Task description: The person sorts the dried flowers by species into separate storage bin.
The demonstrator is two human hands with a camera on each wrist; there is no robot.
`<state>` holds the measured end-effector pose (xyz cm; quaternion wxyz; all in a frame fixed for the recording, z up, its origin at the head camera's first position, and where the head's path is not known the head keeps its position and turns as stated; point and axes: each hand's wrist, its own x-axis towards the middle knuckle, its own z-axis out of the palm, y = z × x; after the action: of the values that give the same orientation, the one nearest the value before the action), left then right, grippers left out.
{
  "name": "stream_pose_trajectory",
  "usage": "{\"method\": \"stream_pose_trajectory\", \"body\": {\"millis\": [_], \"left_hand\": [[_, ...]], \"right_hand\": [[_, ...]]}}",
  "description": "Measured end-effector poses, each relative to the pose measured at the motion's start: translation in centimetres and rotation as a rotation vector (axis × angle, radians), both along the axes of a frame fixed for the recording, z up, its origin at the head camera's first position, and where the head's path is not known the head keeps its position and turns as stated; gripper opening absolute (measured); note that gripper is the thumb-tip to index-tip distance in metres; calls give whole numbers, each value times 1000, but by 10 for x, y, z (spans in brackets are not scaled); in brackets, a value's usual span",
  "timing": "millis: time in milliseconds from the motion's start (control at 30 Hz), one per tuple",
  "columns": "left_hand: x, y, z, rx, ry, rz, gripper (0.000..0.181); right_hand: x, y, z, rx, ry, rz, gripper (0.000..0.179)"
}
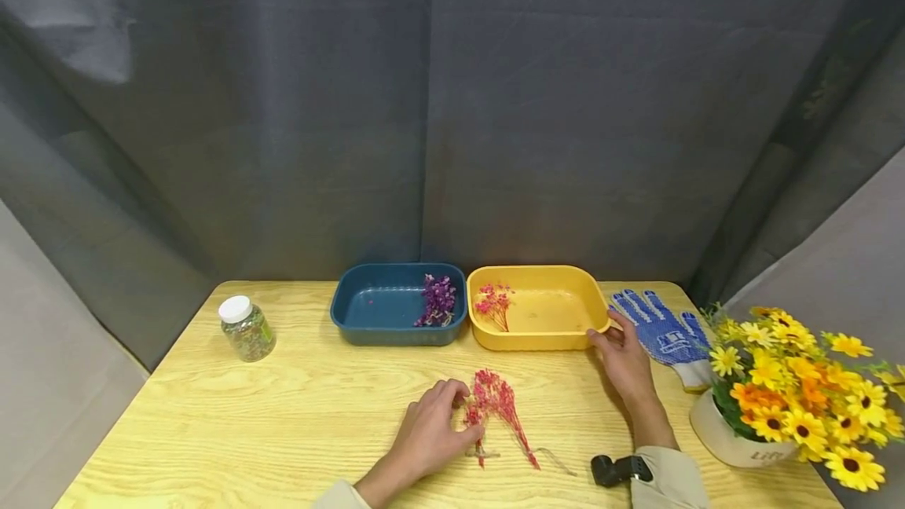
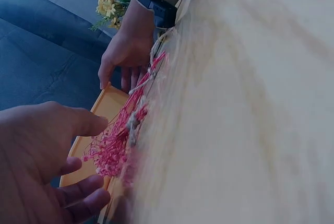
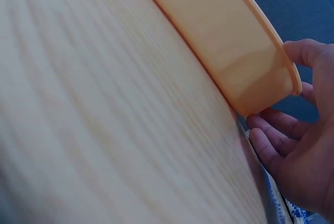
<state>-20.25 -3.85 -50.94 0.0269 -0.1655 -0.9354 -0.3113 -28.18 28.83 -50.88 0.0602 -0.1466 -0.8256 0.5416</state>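
My left hand (image 1: 433, 432) hovers by two small bunches of pink dried flowers (image 1: 500, 399) on the table, thumb and fingers apart. In the left wrist view the flower heads (image 2: 112, 153) show just beyond those fingertips, tied stems pointing away. At the front right corner of a yellow tray (image 1: 537, 342), my right hand (image 1: 625, 360) grips with the thumb at the rim and the fingers round the outer wall, as the right wrist view also shows. Inside that tray, at its left end, lies a pink sprig (image 1: 495, 305).
Left of the yellow tray stands a blue tray (image 1: 375, 336) with purple dried flowers (image 1: 437, 301). A white-lidded jar (image 1: 247, 328) is at the far left. At right are a blue-and-white glove (image 1: 665, 332) and a white pot (image 1: 735, 434) of yellow flowers.
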Motion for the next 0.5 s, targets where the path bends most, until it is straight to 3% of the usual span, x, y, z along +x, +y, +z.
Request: {"method": "stream_pose_trajectory", "body": {"millis": [333, 500], "left_hand": [[4, 1, -6, -94, 57, 27, 46], [2, 0, -5, -123, 55, 80, 43]], "right_hand": [[-1, 2, -3, -12, -3, 0, 76], [-1, 2, -2, -24, -2, 15, 76]]}}
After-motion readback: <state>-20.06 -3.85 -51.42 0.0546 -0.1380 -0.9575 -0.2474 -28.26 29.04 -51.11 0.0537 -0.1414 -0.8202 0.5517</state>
